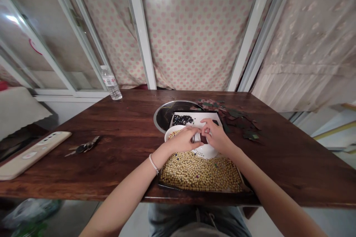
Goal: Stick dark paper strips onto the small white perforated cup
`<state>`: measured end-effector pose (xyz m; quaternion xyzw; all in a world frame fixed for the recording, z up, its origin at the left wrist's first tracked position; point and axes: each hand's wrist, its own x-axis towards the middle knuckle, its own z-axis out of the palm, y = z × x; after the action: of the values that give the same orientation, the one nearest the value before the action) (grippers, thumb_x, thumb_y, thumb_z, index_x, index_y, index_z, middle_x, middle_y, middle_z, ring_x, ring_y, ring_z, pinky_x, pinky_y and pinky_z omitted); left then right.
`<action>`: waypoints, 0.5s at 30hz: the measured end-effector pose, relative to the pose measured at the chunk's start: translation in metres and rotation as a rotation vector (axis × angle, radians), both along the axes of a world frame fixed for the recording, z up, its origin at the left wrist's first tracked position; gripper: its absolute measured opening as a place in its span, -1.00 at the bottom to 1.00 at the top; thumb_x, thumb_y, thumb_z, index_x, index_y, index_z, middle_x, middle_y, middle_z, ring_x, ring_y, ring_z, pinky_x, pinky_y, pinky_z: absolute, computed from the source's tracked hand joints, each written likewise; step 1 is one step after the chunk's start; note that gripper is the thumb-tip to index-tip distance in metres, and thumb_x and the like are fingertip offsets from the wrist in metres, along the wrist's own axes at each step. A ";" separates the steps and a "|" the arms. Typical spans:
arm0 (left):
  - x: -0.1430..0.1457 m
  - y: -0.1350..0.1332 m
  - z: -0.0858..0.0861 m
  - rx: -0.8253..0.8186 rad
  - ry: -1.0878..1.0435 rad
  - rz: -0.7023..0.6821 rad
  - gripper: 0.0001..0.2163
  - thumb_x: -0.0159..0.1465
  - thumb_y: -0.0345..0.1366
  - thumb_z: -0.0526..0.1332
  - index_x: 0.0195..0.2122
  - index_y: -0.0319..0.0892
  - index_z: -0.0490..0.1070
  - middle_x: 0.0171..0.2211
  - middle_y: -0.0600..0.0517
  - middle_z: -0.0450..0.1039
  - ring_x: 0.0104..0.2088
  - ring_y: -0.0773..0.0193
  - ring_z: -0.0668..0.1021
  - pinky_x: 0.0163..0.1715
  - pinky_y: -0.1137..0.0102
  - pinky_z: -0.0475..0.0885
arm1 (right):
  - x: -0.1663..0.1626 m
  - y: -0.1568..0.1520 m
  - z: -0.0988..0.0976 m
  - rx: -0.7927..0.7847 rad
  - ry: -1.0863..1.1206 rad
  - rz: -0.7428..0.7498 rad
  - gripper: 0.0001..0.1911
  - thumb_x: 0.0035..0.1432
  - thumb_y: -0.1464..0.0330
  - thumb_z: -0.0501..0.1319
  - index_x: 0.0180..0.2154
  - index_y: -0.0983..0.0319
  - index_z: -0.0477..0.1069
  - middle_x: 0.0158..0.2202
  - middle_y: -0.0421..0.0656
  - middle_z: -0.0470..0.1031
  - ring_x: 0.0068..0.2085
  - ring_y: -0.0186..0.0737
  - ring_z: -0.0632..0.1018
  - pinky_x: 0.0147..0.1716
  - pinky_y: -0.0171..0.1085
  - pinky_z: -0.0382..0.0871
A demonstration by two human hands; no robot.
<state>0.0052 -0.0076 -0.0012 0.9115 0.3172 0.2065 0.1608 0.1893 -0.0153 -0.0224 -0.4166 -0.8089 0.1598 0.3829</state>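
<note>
A dark tray heaped with pale yellow beans lies at the near edge of the wooden table. On the beans stand two white bowls, one holding yellow beans and another nearly bare. My left hand and my right hand meet above the bowls with fingers curled, pinching small things too tiny to name. Something dark shows between the hands. Behind lies a white sheet with a pile of black beans.
A round metal plate lies behind the tray. Dark paper scraps are scattered at the right. On the left of the table are keys, a beige phone-like case and a clear water bottle.
</note>
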 end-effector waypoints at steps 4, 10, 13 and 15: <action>-0.001 0.001 -0.002 0.006 -0.007 -0.014 -0.68 0.18 -0.26 0.23 -0.05 -0.21 0.35 -0.07 -0.13 0.44 -0.07 0.06 0.46 -0.05 0.18 0.35 | 0.004 -0.013 0.005 -0.041 -0.081 0.074 -0.61 -0.01 0.65 -0.02 -0.15 0.19 0.13 -0.41 -0.21 0.35 -0.30 -0.19 0.40 -0.25 -0.23 0.28; -0.001 -0.001 -0.001 0.030 -0.012 -0.003 -0.67 0.19 -0.22 0.23 -0.05 -0.23 0.35 -0.09 -0.15 0.44 -0.07 0.04 0.46 -0.08 0.18 0.37 | 0.003 -0.004 0.001 0.011 -0.051 0.033 -0.60 -0.01 0.63 0.01 -0.12 0.19 0.11 -0.36 -0.17 0.37 -0.21 -0.13 0.39 -0.19 -0.18 0.28; 0.000 -0.001 0.000 0.023 -0.009 -0.006 -0.67 0.19 -0.23 0.23 -0.04 -0.23 0.35 -0.11 -0.14 0.45 -0.09 0.04 0.47 -0.10 0.18 0.38 | 0.002 0.004 -0.003 0.043 -0.025 0.017 -0.58 -0.02 0.61 0.04 -0.10 0.19 0.11 -0.33 -0.15 0.37 -0.22 -0.14 0.39 -0.20 -0.19 0.29; 0.000 -0.001 0.000 0.017 -0.005 -0.008 -0.67 0.18 -0.24 0.24 -0.04 -0.24 0.35 -0.11 -0.15 0.45 -0.09 0.04 0.47 -0.10 0.18 0.37 | 0.002 0.006 -0.004 0.055 -0.015 0.020 -0.57 -0.04 0.61 0.04 -0.10 0.19 0.11 -0.34 -0.16 0.37 -0.25 -0.15 0.40 -0.23 -0.21 0.29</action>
<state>0.0054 -0.0083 -0.0015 0.9136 0.3112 0.2109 0.1548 0.1913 -0.0090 -0.0267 -0.3989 -0.8199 0.1383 0.3866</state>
